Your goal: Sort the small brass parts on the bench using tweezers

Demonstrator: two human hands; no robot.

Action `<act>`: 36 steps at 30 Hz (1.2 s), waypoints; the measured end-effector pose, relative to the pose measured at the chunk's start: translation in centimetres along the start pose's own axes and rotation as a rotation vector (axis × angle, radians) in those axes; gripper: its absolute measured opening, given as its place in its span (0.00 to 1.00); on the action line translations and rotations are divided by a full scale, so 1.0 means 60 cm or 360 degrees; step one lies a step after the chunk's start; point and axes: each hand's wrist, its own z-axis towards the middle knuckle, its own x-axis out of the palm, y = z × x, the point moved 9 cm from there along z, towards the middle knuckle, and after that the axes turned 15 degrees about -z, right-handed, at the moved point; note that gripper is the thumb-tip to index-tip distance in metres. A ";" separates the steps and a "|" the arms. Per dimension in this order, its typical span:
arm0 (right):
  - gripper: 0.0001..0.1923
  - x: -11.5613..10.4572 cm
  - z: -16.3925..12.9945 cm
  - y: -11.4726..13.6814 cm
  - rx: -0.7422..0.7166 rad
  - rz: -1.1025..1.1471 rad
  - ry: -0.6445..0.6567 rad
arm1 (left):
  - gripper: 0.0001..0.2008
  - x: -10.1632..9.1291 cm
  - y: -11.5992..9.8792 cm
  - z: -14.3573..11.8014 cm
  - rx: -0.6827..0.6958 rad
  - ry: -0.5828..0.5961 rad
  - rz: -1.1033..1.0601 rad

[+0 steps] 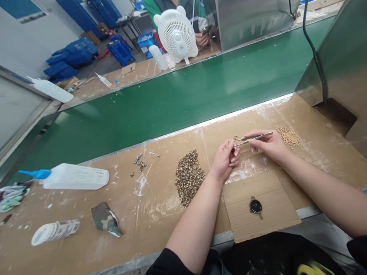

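Note:
Over the brown work surface, my right hand [265, 143] is closed around metal tweezers [257, 137], whose tips point left. My left hand [226, 157] is close by at the tips, fingers pinched together; whatever is between them is too small to make out. A tiny metal piece [235, 138] shows just beyond the tips. Left of my left hand spreads a pile of small brass-coloured metal parts [189, 178]. Past my right hand lies a heap of small tan beads [288, 136]. Below both hands, a cardboard sheet [261, 225] carries a round black disc [255, 206].
A green conveyor belt [166, 102] runs behind the work surface. Leftward lie a white bottle with a blue nozzle [76, 176], a white cup [55, 232] and a camouflage cloth [105, 219]. Across the belt, a person [204, 39] sits behind a white fan [177, 35].

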 end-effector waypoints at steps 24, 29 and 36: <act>0.12 -0.004 -0.003 0.015 0.0015 0.0040 -0.0104 | 0.26 0.002 0.001 -0.001 0.0001 -0.0021 0.0049; 0.12 -0.004 -0.004 0.014 0.0043 0.0045 -0.0105 | 0.27 0.001 0.000 -0.001 0.0008 -0.0036 0.0056; 0.11 -0.004 -0.002 0.013 0.0069 0.0040 -0.0120 | 0.27 0.001 0.001 0.000 0.0001 -0.0055 0.0069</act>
